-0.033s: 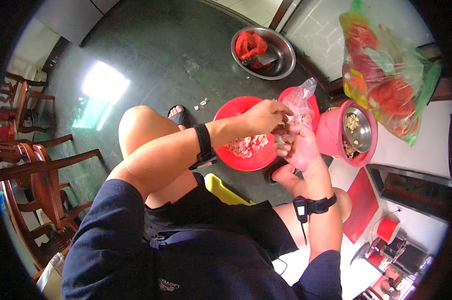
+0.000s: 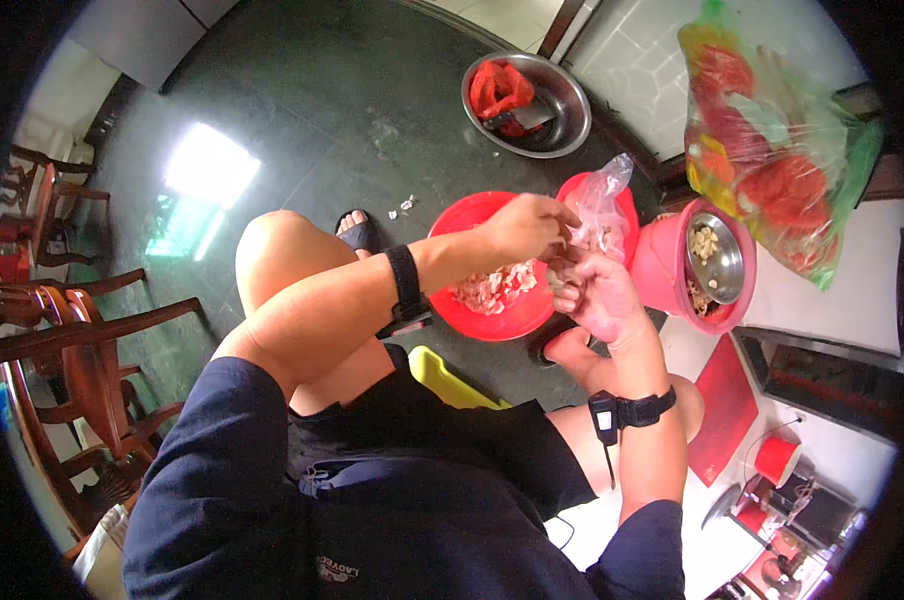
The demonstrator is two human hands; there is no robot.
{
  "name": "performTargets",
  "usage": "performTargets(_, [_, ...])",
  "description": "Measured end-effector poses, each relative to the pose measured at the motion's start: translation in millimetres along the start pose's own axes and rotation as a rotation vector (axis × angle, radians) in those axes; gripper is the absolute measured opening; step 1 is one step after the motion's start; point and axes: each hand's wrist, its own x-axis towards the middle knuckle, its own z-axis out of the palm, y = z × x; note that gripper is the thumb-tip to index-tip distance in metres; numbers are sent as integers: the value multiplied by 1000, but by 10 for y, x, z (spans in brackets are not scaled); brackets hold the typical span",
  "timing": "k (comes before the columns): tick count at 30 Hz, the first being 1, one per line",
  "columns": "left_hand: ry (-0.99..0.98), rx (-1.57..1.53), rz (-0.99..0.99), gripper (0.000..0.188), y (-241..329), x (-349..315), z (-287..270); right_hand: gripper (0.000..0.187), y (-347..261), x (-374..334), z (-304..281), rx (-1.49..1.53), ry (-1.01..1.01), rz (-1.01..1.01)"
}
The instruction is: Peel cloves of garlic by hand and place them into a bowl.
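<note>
Though the left hand (image 2: 530, 228) has an unclear grip, the right hand (image 2: 604, 298) grasps a small, pale piece (image 2: 555, 279).

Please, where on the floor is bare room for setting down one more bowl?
The dark floor looks bare left of the steel basin, beyond the sandal and the white scraps near it. It is crowded around the clear bag, between the red basin and pink bucket.

Small, pale, dull-surfaced piece (image 2: 556, 279), held at the fingertips of my right hand (image 2: 604, 292), with the fingers of my left hand (image 2: 532, 228) closely adjacent. My fingers cover much of it, so its full outline and tilt cannot be determined. It is held above the right-hand part of the red basin (image 2: 459, 216).
</note>
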Motion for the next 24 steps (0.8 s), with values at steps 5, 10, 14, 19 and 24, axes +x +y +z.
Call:
performTargets(5, [180, -81, -288, 30, 136, 10, -235, 40, 52, 97, -340, -317, -106, 6])
performTargets(10, [64, 481, 82, 30, -108, 23, -259, 31, 113, 171, -310, -247, 13, -6])
performTargets(14, [-44, 644, 516, 30, -30, -82, -64, 26, 147, 271, -252, 91, 86, -153])
performTargets(19, [-5, 550, 369, 23, 190, -87, 160, 24, 125, 356, -328, 417, -10, -212])
performTargets(24, [3, 484, 531, 23, 149, 31, 67, 43, -123, 214, -45, 323, -129, -286])
